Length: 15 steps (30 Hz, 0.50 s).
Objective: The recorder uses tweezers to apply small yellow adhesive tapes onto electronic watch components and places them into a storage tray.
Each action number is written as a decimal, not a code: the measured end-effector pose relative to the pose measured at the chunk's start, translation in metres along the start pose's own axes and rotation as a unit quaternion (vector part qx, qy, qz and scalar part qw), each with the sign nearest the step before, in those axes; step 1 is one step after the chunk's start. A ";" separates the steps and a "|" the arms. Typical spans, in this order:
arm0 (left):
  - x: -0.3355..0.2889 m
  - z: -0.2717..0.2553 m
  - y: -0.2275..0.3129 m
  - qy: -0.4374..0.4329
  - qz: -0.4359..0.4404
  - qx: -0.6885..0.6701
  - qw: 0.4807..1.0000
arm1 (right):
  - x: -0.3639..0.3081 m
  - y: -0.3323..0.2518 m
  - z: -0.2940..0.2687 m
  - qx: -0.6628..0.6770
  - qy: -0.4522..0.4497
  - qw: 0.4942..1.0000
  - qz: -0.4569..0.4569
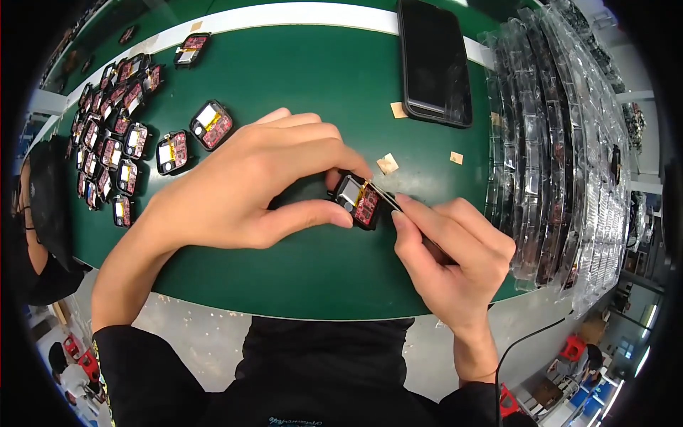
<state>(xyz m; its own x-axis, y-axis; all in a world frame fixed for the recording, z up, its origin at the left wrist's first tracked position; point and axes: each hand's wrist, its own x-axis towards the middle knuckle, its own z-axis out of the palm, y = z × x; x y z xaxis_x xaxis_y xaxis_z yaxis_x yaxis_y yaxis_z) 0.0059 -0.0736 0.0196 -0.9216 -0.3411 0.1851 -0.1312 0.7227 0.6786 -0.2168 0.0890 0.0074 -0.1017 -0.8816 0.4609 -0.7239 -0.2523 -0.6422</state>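
Between the thumb and fingers of my left hand point(267, 181) is an open watch case point(359, 201), held just above or on the green tabletop. Inside its black shell show a silver battery, a red circuit board and a strip of yellow tape. My right hand point(455, 256) pinches metal tweezers point(386, 195), whose tips reach the upper edge of the case near my left index finger. Whether the tips grip anything is too small to tell. Two similar open watch cases, one point(212, 124) upright and another point(172, 152), lie beyond my left wrist.
Many more open watch cases point(112, 153) crowd the table's left side. A black phone point(435, 64) lies at the back right, with small tan paper squares point(387, 164) nearby. Stacked clear plastic trays point(555, 156) stand along the right. Another person's arm point(34, 220) shows at far left.
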 end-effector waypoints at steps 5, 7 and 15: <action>-0.001 -0.004 -0.002 -0.009 -0.002 -0.038 0.999 | 0.003 0.000 -0.005 0.089 -0.025 0.995 0.049; -0.001 -0.004 -0.003 -0.008 0.003 -0.041 0.999 | 0.003 0.002 -0.006 0.089 -0.031 0.994 0.047; 0.000 -0.004 -0.005 -0.012 0.012 -0.035 0.999 | 0.002 0.001 -0.009 0.097 -0.043 0.992 0.065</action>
<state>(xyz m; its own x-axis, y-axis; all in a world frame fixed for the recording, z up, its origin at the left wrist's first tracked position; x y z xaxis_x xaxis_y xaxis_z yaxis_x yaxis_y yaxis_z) 0.0078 -0.0803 0.0192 -0.9330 -0.3082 0.1856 -0.0829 0.6860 0.7228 -0.2234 0.0902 0.0136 -0.1197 -0.9405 0.3180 -0.5629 -0.1996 -0.8021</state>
